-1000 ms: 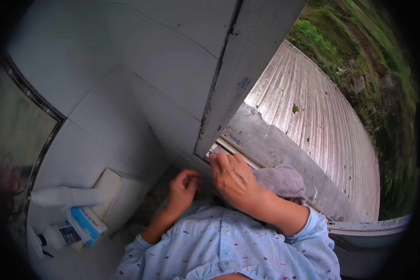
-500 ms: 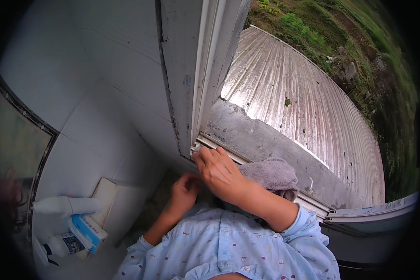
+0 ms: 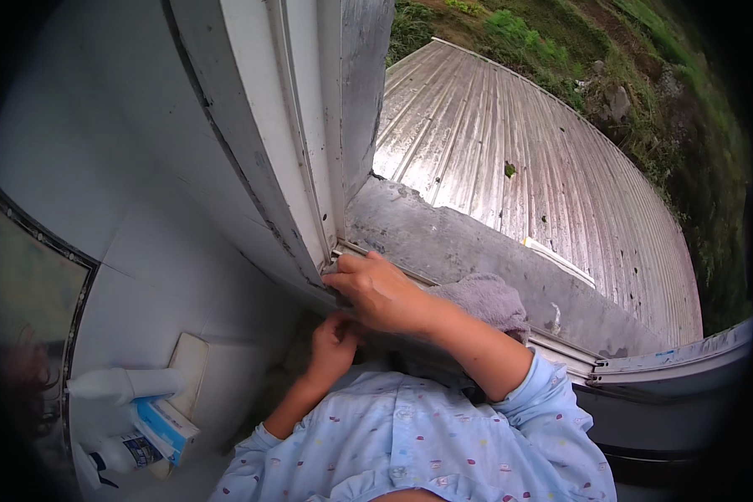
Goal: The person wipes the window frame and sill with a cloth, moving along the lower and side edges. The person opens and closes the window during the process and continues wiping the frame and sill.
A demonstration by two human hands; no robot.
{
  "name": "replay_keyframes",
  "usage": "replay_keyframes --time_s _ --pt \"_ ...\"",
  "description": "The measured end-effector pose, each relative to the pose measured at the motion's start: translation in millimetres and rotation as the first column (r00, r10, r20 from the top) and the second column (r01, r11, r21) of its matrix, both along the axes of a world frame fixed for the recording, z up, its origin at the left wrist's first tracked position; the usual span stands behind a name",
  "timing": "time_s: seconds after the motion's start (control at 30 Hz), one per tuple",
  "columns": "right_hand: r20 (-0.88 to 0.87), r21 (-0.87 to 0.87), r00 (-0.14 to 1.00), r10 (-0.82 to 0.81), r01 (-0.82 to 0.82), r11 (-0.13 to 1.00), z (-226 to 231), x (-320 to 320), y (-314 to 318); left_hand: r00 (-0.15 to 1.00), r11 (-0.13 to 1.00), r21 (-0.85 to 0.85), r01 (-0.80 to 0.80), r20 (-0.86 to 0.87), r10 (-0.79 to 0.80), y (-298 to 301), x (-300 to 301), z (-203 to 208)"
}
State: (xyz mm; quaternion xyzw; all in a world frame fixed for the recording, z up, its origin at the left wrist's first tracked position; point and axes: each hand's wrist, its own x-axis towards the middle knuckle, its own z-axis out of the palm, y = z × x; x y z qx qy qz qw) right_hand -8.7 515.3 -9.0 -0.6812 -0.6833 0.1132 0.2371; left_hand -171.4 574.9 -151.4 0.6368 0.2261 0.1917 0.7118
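My right hand (image 3: 378, 291) reaches across to the inner corner of the white window frame (image 3: 263, 109). Its fingers are bent and closed, with the tips at the end of the sill track (image 3: 406, 269); whatever they pinch there is too small to make out. Lower and to the left, my left hand (image 3: 333, 345) is held below the sill with its fingers curled together. What it may hold is hidden. A crumpled grey cloth (image 3: 484, 299) lies over the track, just beyond my right forearm.
A white bottle (image 3: 125, 385), a blue-and-white box (image 3: 166, 428) and a spray bottle (image 3: 125, 453) stand at lower left by the tiled wall (image 3: 142, 217). Outside the window are a concrete ledge (image 3: 443, 226), a corrugated metal roof (image 3: 527, 159) and a grassy slope.
My view has shifted, so the window frame appears farther left and tilted. My right hand has turned slightly at the frame corner, fingers still closed; my left hand has barely moved.
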Motion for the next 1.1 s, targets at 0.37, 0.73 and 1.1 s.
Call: replay_keyframes --time_s 0.37,0.73,1.1 --pt "-0.165 -0.109 0.979 -0.116 0.099 0.989 20.8 32.2 -44.5 0.997 1.0 -0.013 0.001 -0.083 -0.003 4.1 3.0 1.4" --pt "0.162 0.155 0.957 -0.242 0.218 0.964 -1.5 -10.7 0.5 0.999 0.98 0.196 -0.021 -0.044 0.031 7.4 1.8 1.7" --pt "-0.073 0.285 0.975 -0.212 0.224 0.932 -6.2 -0.4 16.3 1.0 0.992 0.124 -0.01 -0.017 0.012 9.0 6.2 -0.1"
